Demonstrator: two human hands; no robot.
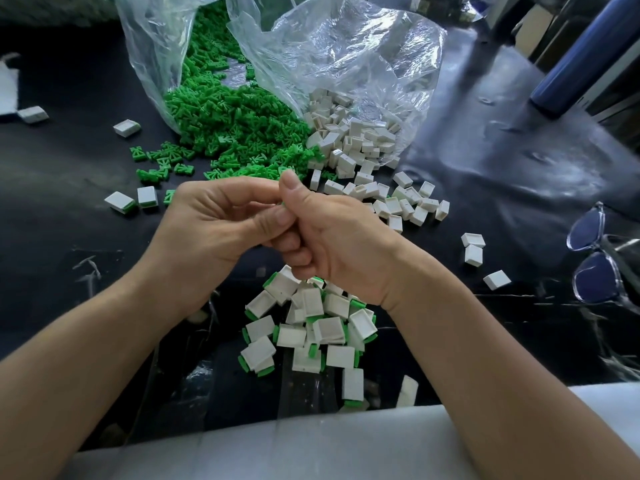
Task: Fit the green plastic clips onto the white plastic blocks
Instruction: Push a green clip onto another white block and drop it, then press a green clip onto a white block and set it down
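Black table (69, 161): finished pile (311, 327) near the front edge, many clips (225, 133) and blocks (353, 147) loose toward the back. My left hand (207, 230) and right hand (339, 244) pinch one mostly hidden piece (282, 203) together.

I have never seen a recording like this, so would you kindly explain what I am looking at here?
There is no machine: a camera worn on a person's head looks down at their bare hands. The left hand and right hand meet, fingers curled round a small part, mostly hidden; only a green sliver shows. On the black table, clear bags spill green clips and white blocks. Near the wrists lies a pile of blocks with clips fitted. Spectacles lie at the right.
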